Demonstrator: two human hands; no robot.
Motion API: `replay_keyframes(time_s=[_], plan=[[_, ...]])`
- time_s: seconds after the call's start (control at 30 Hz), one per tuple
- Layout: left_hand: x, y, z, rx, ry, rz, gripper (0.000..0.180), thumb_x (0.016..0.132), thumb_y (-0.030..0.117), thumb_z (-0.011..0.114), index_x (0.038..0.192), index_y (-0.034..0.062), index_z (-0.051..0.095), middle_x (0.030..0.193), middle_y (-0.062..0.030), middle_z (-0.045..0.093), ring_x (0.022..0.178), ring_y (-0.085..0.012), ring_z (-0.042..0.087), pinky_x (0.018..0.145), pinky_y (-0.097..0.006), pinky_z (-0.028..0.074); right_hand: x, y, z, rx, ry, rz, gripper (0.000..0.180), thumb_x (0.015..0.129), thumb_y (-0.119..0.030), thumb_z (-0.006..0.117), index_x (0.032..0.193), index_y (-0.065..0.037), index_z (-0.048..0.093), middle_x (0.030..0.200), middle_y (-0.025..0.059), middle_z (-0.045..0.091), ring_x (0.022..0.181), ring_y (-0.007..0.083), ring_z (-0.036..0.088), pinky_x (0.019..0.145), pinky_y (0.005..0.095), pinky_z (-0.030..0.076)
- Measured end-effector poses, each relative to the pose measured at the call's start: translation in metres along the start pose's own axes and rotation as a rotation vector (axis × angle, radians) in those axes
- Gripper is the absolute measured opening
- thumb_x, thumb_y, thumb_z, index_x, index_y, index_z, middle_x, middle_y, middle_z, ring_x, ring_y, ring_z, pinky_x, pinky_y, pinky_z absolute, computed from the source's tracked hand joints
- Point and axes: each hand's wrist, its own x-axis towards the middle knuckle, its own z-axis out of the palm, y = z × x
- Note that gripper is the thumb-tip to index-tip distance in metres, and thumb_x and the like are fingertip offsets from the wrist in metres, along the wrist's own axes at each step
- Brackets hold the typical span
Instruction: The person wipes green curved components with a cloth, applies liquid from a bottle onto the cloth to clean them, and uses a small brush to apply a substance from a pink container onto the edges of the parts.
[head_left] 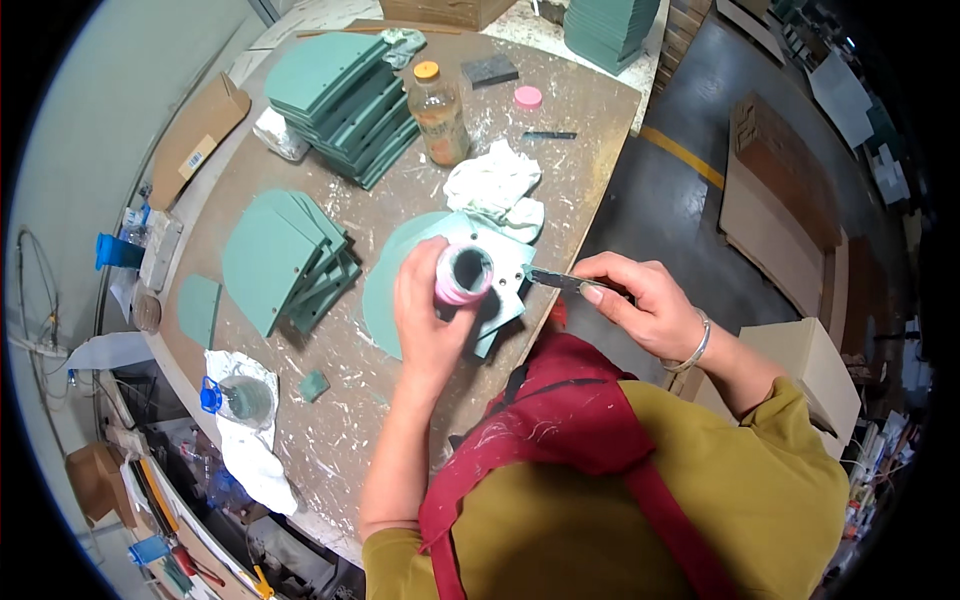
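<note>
My left hand grips a small open jar with a pink band, its mouth facing up. It hovers over green flat panels lying on the brown worktable. My right hand holds a flat metal putty knife whose blade points left toward the jar. The jar's pink lid lies at the far side of the table.
Stacks of green panels and a fanned pile sit to the left. A plastic bottle with an orange cap, white rags, a dark block and a pen are beyond. Boards lie on the floor to the right.
</note>
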Motion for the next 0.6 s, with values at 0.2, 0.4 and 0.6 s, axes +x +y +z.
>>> replay_keyframes(time_s=[0.2,0.4,0.6], plan=[[-0.001,0.021,-0.019,0.187,-0.056,0.116,0.066,0.064,0.001,0.075,0.126,0.0053,0.052,0.124,-0.0155,0.054,0.115,-0.0348,0.052,0.098,-0.041,0.041,0.034,-0.034,-0.009,-0.825,-0.044,-0.531,0.031,0.075,-0.008,0.063,0.106,-0.013,0.064,0.075,0.0011,0.054,0.07,0.0195,0.057,0.066,0.0301,0.042],[-0.003,0.038,-0.024,0.095,-0.126,0.112,0.069,0.062,0.005,0.074,0.127,0.0077,0.052,0.12,-0.0144,0.054,0.11,-0.0349,0.051,0.095,-0.043,0.041,0.06,-0.042,0.008,-0.964,-0.167,-0.876,0.015,0.075,-0.016,0.057,0.089,-0.01,0.062,0.081,0.0018,0.05,0.078,0.0166,0.055,0.065,0.029,0.042],[0.001,0.037,-0.04,0.043,-0.287,0.075,0.069,0.064,0.006,0.074,0.129,0.0082,0.051,0.122,-0.0141,0.054,0.113,-0.0354,0.049,0.098,-0.043,0.04,0.083,-0.059,-0.003,-1.077,-0.528,-1.051,0.011,0.071,-0.017,0.06,0.066,-0.008,0.064,0.081,0.0042,0.057,0.079,0.0183,0.056,0.066,0.0299,0.044]])
